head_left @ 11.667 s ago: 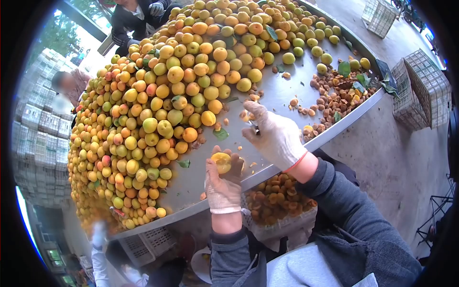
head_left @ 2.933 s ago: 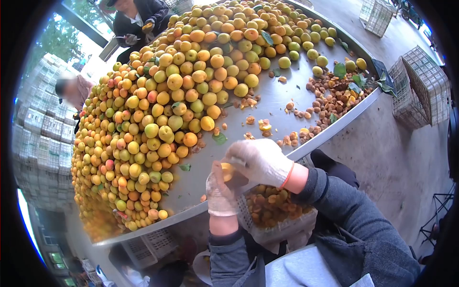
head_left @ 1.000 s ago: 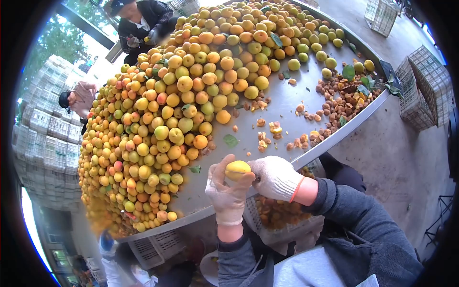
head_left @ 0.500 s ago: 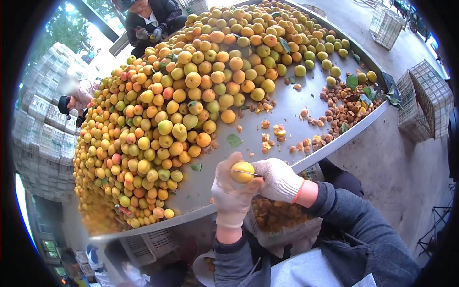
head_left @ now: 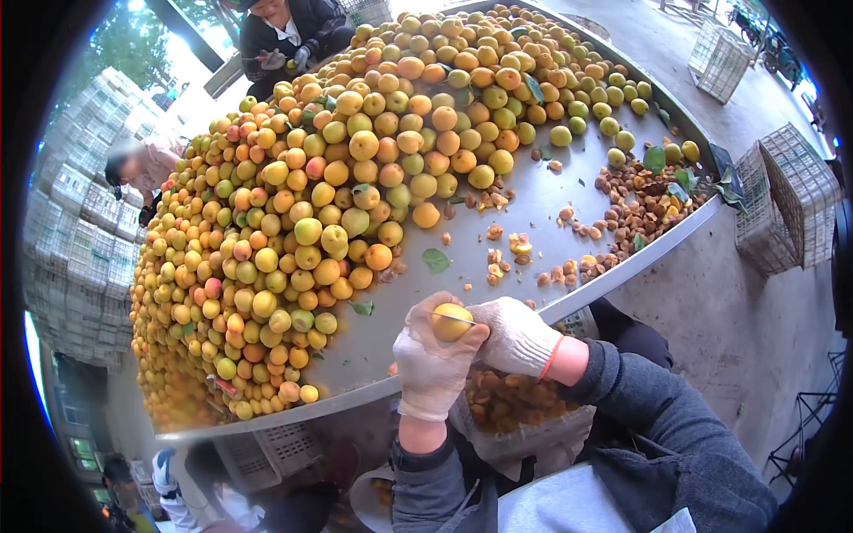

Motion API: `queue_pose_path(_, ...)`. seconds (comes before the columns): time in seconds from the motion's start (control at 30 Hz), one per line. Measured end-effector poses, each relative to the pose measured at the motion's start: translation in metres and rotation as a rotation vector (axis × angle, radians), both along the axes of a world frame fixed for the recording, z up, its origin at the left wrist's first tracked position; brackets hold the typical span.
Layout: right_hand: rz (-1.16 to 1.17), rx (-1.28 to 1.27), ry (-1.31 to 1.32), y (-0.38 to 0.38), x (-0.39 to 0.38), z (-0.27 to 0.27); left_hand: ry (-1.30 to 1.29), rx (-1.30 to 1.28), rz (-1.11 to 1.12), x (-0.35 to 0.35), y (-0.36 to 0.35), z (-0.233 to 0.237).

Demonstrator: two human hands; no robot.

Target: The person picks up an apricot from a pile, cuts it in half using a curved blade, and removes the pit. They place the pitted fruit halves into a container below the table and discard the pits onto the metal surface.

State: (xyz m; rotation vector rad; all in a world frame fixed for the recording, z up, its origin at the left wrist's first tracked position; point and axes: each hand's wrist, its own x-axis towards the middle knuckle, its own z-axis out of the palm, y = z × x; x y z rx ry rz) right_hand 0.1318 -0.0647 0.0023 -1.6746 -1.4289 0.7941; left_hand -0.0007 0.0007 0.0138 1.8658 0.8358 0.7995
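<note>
A yellow apricot [head_left: 450, 329] sits in my gloved left hand [head_left: 434, 371], pinched between thumb and fingers. My right hand [head_left: 517, 336], in a white knit glove, is closed round a small knife; its handle is hidden in the fist. The thin blade [head_left: 459, 319] lies across the upper part of the apricot. Both hands are close together at the near rim of a metal table [head_left: 395, 324]. Below them stands a crate [head_left: 569, 435] filled with orange apricot pieces [head_left: 506, 400].
A large heap of apricots [head_left: 311, 231] covers the table's left and far side. Brown pits [head_left: 622, 213] and a few leaves lie at the right. Plastic crates [head_left: 786, 195] stand on the floor beyond. Another person [head_left: 289, 40] works across the heap; others are at the left.
Both hands have dropped slightly in view with the apricot and knife still in them. The view has shifted a little; the blade stays at the apricot.
</note>
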Motion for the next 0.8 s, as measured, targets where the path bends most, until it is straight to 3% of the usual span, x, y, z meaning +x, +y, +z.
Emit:
queue_pose_path(0.13,-0.074,0.139,0.037,0.000,-0.006,0.001,-0.404,-0.333,0.012,0.004,-0.003,-0.008)
queue_pose_path(0.27,-0.106,0.136,-0.039,-0.002,-0.005,0.001,-0.408,-0.454,-0.043,0.002,-0.004,-0.005)
queue_pose_path(0.33,-0.092,0.136,-0.020,-0.002,-0.003,0.001,-0.181,-0.126,-0.023,0.000,-0.006,-0.001)
queue_pose_path(0.43,-0.021,0.063,-0.028,-0.001,0.001,0.000,-0.068,0.023,-0.022,0.000,-0.004,0.000)
queue_pose_path(0.5,0.071,-0.092,0.201,-0.002,0.004,-0.001,-0.083,0.038,-0.025,0.001,-0.002,0.000)
queue_pose_path(0.57,0.006,-0.048,0.175,-0.002,0.002,0.005,-0.097,0.052,-0.028,0.005,-0.004,0.002)
queue_pose_path(0.63,-0.053,0.000,0.147,0.000,-0.001,0.006,-0.671,-0.598,-0.012,0.011,-0.009,0.008)
queue_pose_path(0.7,-0.101,0.158,0.092,0.002,-0.005,0.001,-0.579,-0.548,-0.024,0.006,-0.007,-0.005)
queue_pose_path(0.77,-0.085,0.113,0.042,-0.002,-0.003,0.009,-0.490,-0.507,-0.033,0.004,-0.006,-0.008)
queue_pose_path(0.8,-0.068,0.067,-0.007,-0.003,-0.002,0.012,-0.356,-0.365,-0.038,0.002,-0.006,-0.003)
